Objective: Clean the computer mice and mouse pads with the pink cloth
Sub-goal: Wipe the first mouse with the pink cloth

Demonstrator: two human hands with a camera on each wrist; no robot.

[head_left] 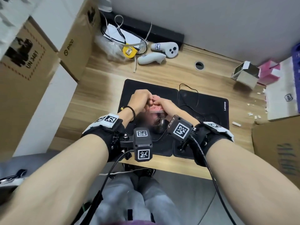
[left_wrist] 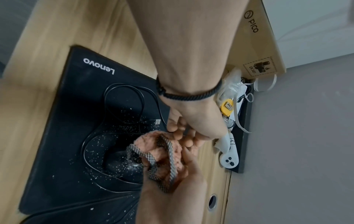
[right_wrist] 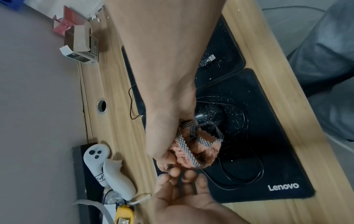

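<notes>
Both hands meet above the left black mouse pad. My right hand grips the bunched pink cloth, which has a grey checked border. My left hand curls its fingers round a thin black mouse cable right next to the cloth. Below them on the pad lies a black mouse, speckled with white dust and ringed by cable. The right Lenovo pad carries a looped cable.
Cardboard boxes stand along the left. Two white controllers and a yellow tape measure lie at the back. At the right are a small open box, white crumbs and another cardboard box. A cable hole sits behind the pads.
</notes>
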